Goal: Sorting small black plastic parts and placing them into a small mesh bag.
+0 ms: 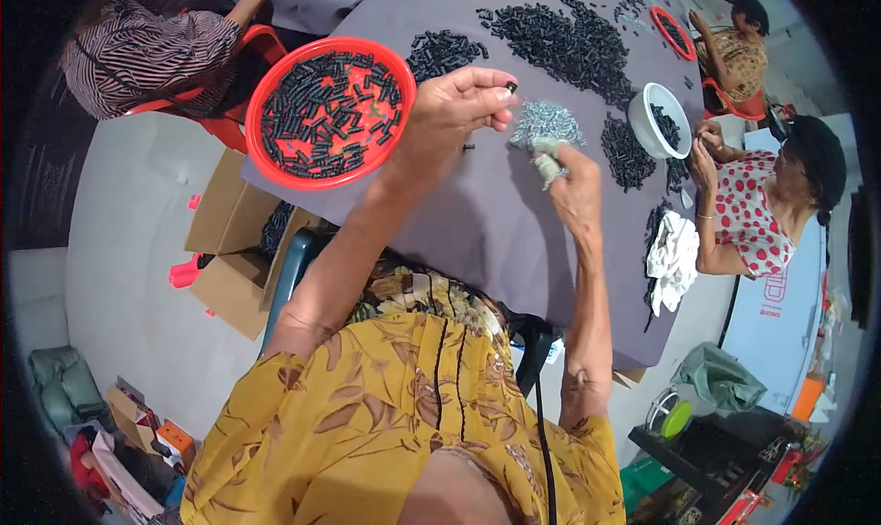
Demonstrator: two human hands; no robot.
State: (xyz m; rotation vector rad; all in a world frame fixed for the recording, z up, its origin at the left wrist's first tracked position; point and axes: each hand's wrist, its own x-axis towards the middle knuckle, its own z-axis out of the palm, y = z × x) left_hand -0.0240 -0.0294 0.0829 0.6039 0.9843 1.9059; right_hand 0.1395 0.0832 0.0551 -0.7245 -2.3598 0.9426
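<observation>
My left hand (466,103) is raised over the grey-covered table, its thumb and fingers pinching a small black tubular piece (511,86). Pale greenish wrapping (549,161) covers fingers of my right hand (576,190), which are drawn together at the near edge of a heap of small silvery metal parts (548,121). Whatever those fingertips hold is hidden. Beside my left forearm stands a red basin (255,126) holding many black pieces like the pinched one. Further heaps of black pieces (560,43) lie beyond my hands.
A white bowl (650,139) of black pieces stands right, near a crumpled white cloth (673,261). Co-workers sit at the right and far left; one on the right (757,185) handles something small. An open cardboard box (225,204) is on the floor by my left side.
</observation>
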